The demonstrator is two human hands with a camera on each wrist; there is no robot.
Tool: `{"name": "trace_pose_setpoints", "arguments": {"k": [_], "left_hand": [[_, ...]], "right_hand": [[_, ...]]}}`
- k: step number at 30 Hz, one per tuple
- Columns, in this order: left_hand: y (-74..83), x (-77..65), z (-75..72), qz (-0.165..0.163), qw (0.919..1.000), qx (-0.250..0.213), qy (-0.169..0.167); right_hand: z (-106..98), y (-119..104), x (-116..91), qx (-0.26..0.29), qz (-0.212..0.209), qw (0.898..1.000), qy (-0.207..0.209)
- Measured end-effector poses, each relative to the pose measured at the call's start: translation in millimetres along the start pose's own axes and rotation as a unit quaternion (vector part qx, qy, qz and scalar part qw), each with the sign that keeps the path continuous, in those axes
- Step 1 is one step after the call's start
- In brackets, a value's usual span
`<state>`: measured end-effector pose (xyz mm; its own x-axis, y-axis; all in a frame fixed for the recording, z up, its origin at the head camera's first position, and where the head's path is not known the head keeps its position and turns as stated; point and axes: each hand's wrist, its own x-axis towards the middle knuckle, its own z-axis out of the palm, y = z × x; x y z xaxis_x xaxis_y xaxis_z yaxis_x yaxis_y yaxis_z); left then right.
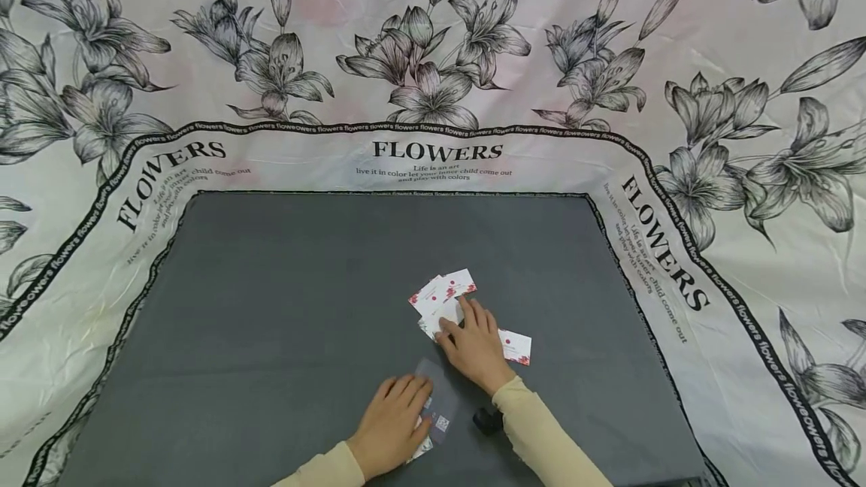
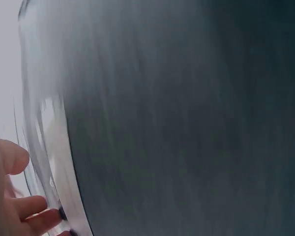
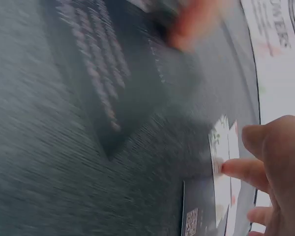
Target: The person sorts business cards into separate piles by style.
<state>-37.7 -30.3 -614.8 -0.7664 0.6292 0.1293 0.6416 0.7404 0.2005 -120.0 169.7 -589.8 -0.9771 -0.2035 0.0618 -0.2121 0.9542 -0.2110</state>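
Observation:
My right hand (image 1: 476,344) is over a loose pile of white cards (image 1: 443,288) with red floral corners. Its fingertips touch the pile, and a fingertip (image 3: 231,168) rests on a white card in the right wrist view. Beside that lies a dark card (image 3: 201,206) with a QR code. Nearer the body, my left hand (image 1: 392,423) holds a see-through grey card (image 1: 443,400) with a QR code; part of it is hidden under the fingers. White printed pieces (image 1: 422,449) show below the left thumb. Blurred white text covers the held grey card (image 3: 103,73) in the right wrist view.
Another white card (image 1: 516,348) lies just right of the right hand. A small black object (image 1: 487,421) sits beside the right sleeve. The grey table surface (image 1: 291,284) is bordered by a flower-printed cloth (image 1: 433,160). A dark edge (image 1: 670,482) shows at the bottom right.

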Motion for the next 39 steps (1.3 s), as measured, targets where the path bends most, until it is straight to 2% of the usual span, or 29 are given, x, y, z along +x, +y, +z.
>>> {"name": "trace_pose_setpoints", "arguments": {"k": [2,5,9,12,17,19,21,24,27,30,34,36,39], "left_hand": [[-13.3,8.3,-1.0,-0.037,0.9992,-0.006,-0.011],[-33.8,25.0,-2.4,-0.084,0.9963,-0.014,-0.009],[-54.0,50.6,-5.3,-0.112,0.993,-0.035,0.011],[-63.7,69.8,-7.8,-0.132,0.9901,-0.048,0.008],[-67.8,101.1,-7.6,-0.173,0.983,-0.06,0.013],[-61.7,111.0,-6.1,-0.168,0.9842,-0.055,0.007],[-51.1,115.9,-4.2,-0.146,0.9882,-0.044,-0.008],[-29.8,110.8,-1.6,-0.093,0.9947,-0.02,-0.04],[-6.6,92.4,3.8,-0.039,0.9982,0.009,-0.044],[14.6,67.8,8.5,0.008,0.9987,0.037,-0.035],[38.0,36.6,3.9,0.063,0.9952,0.058,-0.046],[45.1,22.7,-1.1,0.089,0.9924,0.061,-0.057],[46.8,5.4,-3.4,0.114,0.9911,0.055,-0.043]], "right_hand": [[1,-3,-11,-0.015,-0.004,1.0,-0.007],[1,-6,-33,-0.014,-0.009,1.0,-0.015],[-4,-4,-62,0.0,0.01,1.0,-0.01],[-8,3,-82,0.006,0.044,0.999,0.003],[-19,16,-104,0.008,0.103,0.995,-0.004],[-25,24,-106,-0.001,0.125,0.992,0.001],[-31,34,-102,-0.014,0.143,0.989,0.013],[-38,47,-86,-0.008,0.166,0.986,0.035],[-41,52,-58,0.019,0.166,0.985,0.032],[-37,47,-22,0.037,0.147,0.988,-0.001],[-22,35,23,0.049,0.112,0.991,-0.055],[-14,25,40,0.05,0.099,0.991,-0.079],[-5,7,52,0.031,0.078,0.991,-0.104]]}}
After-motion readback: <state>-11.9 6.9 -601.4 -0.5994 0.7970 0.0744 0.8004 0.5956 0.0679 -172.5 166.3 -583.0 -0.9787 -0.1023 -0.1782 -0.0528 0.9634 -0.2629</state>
